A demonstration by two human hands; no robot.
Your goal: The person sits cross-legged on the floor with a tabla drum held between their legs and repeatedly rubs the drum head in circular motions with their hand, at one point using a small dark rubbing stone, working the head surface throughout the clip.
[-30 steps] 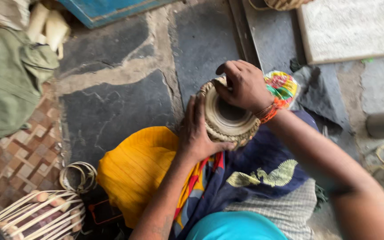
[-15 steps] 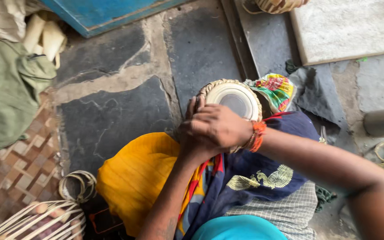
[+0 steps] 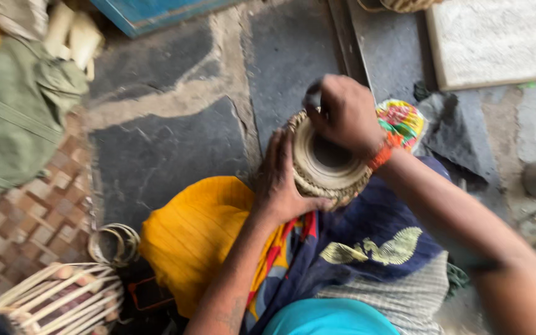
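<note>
A small round drum (image 3: 327, 162) with a pale skin head and a braided rim rests on my lap, tilted toward me. My left hand (image 3: 283, 180) grips its left side, fingers wrapped under the rim. Over the far edge of the head, my right hand (image 3: 342, 115) is closed around a small dark object (image 3: 312, 96); an orange thread band circles that wrist. The frame is motion-blurred, so what the dark object is cannot be told.
Yellow cloth (image 3: 196, 232) and dark blue patterned cloth (image 3: 373, 242) cover my lap. A second drum body with pale straps (image 3: 57, 301) lies at lower left beside a coil of rings (image 3: 114, 243). A green bag (image 3: 13, 118) sits at left, a colourful cloth (image 3: 401, 118) behind the drum.
The drum has been turned in my lap. My right hand went from the rim to over my left hand, and is now at the far edge of the head.
</note>
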